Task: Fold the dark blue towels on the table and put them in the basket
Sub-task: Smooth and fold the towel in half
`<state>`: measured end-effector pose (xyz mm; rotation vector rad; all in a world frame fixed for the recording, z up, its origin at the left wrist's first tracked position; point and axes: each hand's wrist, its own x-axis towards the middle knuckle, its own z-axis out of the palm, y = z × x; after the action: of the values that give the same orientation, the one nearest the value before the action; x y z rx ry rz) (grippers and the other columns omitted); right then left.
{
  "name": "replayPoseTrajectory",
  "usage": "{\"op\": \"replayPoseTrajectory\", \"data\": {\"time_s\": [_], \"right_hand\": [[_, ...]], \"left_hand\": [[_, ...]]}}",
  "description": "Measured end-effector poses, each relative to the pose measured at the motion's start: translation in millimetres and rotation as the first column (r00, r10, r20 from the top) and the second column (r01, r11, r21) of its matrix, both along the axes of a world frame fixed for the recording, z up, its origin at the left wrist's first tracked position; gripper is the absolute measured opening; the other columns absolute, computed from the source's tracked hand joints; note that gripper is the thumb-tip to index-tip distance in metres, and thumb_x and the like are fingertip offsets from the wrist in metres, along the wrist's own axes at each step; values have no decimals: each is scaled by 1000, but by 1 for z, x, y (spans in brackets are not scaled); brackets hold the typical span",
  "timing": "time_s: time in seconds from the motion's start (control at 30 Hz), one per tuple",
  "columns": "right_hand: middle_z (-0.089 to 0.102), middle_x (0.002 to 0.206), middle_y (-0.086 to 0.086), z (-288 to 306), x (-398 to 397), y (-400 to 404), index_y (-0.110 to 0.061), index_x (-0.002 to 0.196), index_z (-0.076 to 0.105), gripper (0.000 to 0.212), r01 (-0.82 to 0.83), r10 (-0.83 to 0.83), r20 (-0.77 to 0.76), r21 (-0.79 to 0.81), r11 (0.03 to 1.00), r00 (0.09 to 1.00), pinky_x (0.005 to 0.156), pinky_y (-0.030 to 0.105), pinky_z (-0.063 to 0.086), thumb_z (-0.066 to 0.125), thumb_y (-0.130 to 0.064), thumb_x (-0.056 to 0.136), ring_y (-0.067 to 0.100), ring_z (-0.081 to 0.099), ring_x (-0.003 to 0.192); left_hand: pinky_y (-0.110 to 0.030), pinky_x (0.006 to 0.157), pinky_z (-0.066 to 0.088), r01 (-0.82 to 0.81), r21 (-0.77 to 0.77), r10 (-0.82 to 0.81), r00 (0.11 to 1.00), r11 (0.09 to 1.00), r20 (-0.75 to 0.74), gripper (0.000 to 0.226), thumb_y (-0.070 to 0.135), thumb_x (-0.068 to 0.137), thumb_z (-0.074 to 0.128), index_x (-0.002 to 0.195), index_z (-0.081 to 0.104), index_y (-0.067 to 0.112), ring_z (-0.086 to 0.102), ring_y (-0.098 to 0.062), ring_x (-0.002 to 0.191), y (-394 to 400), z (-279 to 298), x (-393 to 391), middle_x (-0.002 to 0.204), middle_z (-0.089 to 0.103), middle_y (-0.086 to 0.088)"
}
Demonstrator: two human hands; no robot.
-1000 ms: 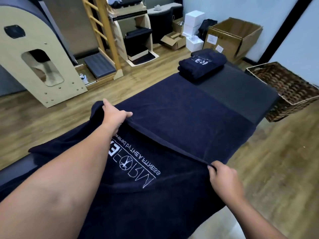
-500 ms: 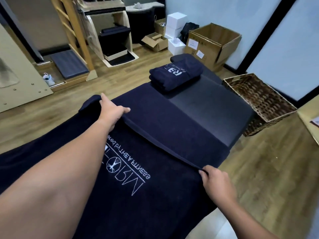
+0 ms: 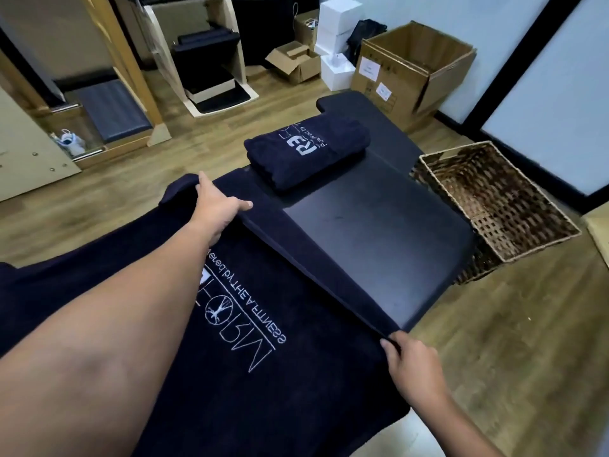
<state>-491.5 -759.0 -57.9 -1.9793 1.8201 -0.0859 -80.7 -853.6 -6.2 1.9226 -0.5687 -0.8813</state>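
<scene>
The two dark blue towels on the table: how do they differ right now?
The near towel lies spread out, its far edge doubled back; the far towel is a compact folded bundle. The left hand and right hand each hold the near towel's edge; nothing touches the far towel. The near towel covers much of the table; the far towel takes little. Both carry white lettering, and neither is in the basket.

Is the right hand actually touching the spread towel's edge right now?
Touching. The head view shows the right hand with its fingers curled over the corner of the spread towel, pinching the folded edge at the table's near side.
</scene>
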Motion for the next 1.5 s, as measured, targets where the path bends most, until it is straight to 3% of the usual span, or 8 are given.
{"op": "replayPoseTrajectory", "data": {"time_s": [0.3,0.4,0.6,0.7,0.8,0.93,1.27,1.5], "right_hand": [[66,80,-5,-29,-45,-46,-23,91,61,18,-50,61,-59,176,983,996,65,35,47,50,-36,98,24,66,86],[60,93,-4,-28,-49,-50,-26,97,59,6,-71,81,-126,84,994,989,67,33,43,53,-26,97,24,63,93],[51,95,-4,-32,-7,-60,-24,100,60,16,-348,350,9,-84,934,937,61,30,48,69,-23,87,22,61,78],[54,114,-8,-30,29,-64,-28,123,61,38,-577,574,-53,-74,814,817,80,35,54,64,-38,87,20,56,102],[55,116,-6,-29,55,-69,-29,117,64,46,-591,577,-144,-74,804,804,76,38,54,75,-44,75,22,56,100],[55,130,2,-32,86,-79,-24,120,63,57,-634,614,-185,-69,770,767,82,44,55,81,-41,69,28,56,113],[40,151,2,-11,238,-135,-21,130,60,39,-746,745,-39,-58,663,666,108,43,39,51,-42,98,26,34,138],[40,145,0,-4,353,-198,-17,133,54,34,-686,696,61,-129,716,715,82,38,48,53,-29,101,31,60,106]], "left_hand": [[-45,101,53,82,-6,-83,995,997,-58,119,27,46,94,145,30,39,54,-28,130,-65,-19,-45,152,45,-3],[-41,111,43,286,-7,-284,948,958,-142,117,1,73,83,157,14,45,43,-24,141,-61,-24,-67,165,28,0],[-42,98,48,312,521,-581,643,794,499,38,9,84,62,121,63,12,54,-31,118,-9,-49,-61,126,53,-7],[-60,100,41,163,690,-596,663,705,453,48,38,89,66,132,51,24,37,-30,131,22,-54,-51,138,38,-4],[-76,103,25,56,752,-448,831,657,330,103,73,72,73,152,14,48,7,-39,149,47,-52,-34,164,4,-6],[-83,105,10,64,819,-312,939,570,144,138,80,47,83,146,-13,66,-21,-46,149,78,-51,1,164,-31,3],[-86,99,22,80,834,-353,925,546,142,145,77,47,85,134,-30,70,-25,-53,145,84,-66,13,154,-48,-3],[-85,99,24,71,859,-400,902,506,161,147,81,50,80,135,-39,62,-26,-60,141,82,-79,16,149,-52,-11]]}}
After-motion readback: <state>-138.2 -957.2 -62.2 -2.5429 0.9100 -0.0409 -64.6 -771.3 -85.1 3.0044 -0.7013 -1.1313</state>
